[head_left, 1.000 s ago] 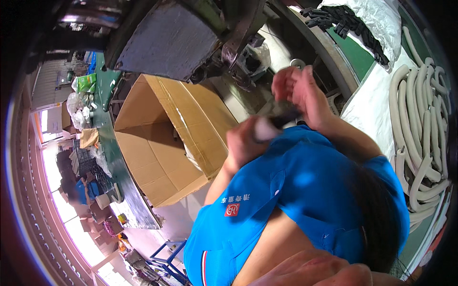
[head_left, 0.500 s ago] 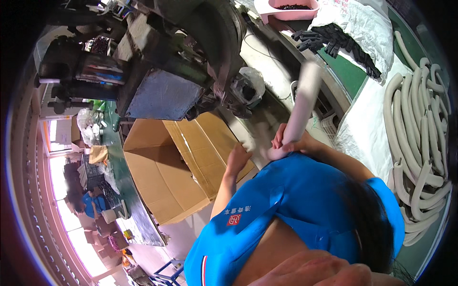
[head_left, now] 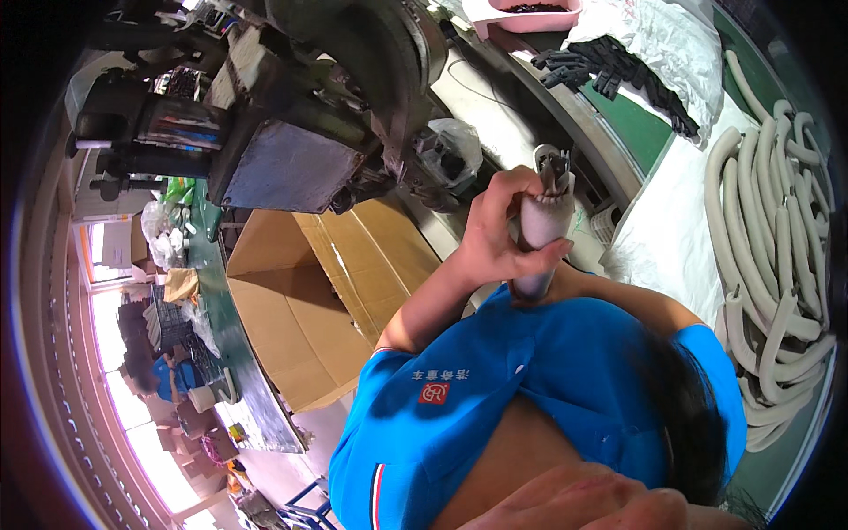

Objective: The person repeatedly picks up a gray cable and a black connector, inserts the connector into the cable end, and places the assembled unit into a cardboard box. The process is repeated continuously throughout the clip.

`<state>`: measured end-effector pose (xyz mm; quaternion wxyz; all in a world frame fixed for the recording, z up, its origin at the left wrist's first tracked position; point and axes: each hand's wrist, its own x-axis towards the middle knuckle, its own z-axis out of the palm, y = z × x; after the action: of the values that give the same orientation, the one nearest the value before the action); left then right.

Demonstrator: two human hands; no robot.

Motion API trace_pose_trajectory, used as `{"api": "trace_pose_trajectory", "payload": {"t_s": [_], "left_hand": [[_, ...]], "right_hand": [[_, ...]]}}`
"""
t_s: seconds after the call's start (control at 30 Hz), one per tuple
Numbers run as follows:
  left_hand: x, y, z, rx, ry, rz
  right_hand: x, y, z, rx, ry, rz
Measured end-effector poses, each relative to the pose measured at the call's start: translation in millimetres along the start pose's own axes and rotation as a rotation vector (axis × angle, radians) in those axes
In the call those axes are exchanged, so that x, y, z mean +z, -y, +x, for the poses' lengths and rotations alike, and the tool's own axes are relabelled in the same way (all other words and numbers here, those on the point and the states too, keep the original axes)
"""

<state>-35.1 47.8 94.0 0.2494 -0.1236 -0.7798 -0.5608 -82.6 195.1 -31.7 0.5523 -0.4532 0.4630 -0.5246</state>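
A pale grey padded tube point(head_left: 546, 221) is held upright in front of my chest, its ribbed upper end pointing up and away. My left hand point(head_left: 499, 231) wraps round its upper part, with fingers on the far side and the thumb across the near side. At that end a dark metallic piece point(head_left: 555, 173) shows; I cannot tell whether it belongs to the tube. My right hand point(head_left: 565, 284) is by the lower end, close against my shirt. Its fingers are mostly hidden behind the tube and my left thumb.
A heavy dark machine point(head_left: 291, 168) stands at the upper left, above an open cardboard box point(head_left: 291, 309). Many similar grey tubes point(head_left: 760, 238) lie piled at the right. Black gloves point(head_left: 618, 75) and a pink tub point(head_left: 534, 16) sit at the back right. A person point(head_left: 172, 375) sits far left.
My left hand has come right and up from beside the tube and now grips its upper part. The tube, blurred and tilted before, now points more steeply away from me.
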Motion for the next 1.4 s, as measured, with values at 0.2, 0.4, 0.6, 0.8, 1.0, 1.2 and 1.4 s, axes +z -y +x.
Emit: {"api": "trace_pose_trajectory", "payload": {"t_s": [0.2, 0.4, 0.6, 0.8, 1.0, 1.2, 1.4], "left_hand": [[27, -13, -35, -0.377, -0.016, -0.352], [6, -21, -48, -0.460, -0.136, -0.504], [7, -16, -50, -0.363, -0.080, -0.500], [1, -18, -44, -0.484, -0.075, -0.545], [7, -10, -32, -0.501, -0.099, -0.411], [15, 52, -51, -0.861, -0.303, -0.005], [11, 34, -81, -0.838, -0.282, 0.220]], "right_hand": [[20, -11, 0, 0.017, -0.345, 0.675], [-12, 55, 1, -0.385, -0.230, 0.305], [-8, 114, 3, -0.611, -0.497, -0.391], [-8, 119, 9, -0.747, -0.694, -0.643], [-33, 123, 37, -0.917, -0.678, -0.735], [-81, 69, 52, -0.565, -0.503, -0.622], [-258, 0, 72, -0.128, -0.931, -1.021]]}}
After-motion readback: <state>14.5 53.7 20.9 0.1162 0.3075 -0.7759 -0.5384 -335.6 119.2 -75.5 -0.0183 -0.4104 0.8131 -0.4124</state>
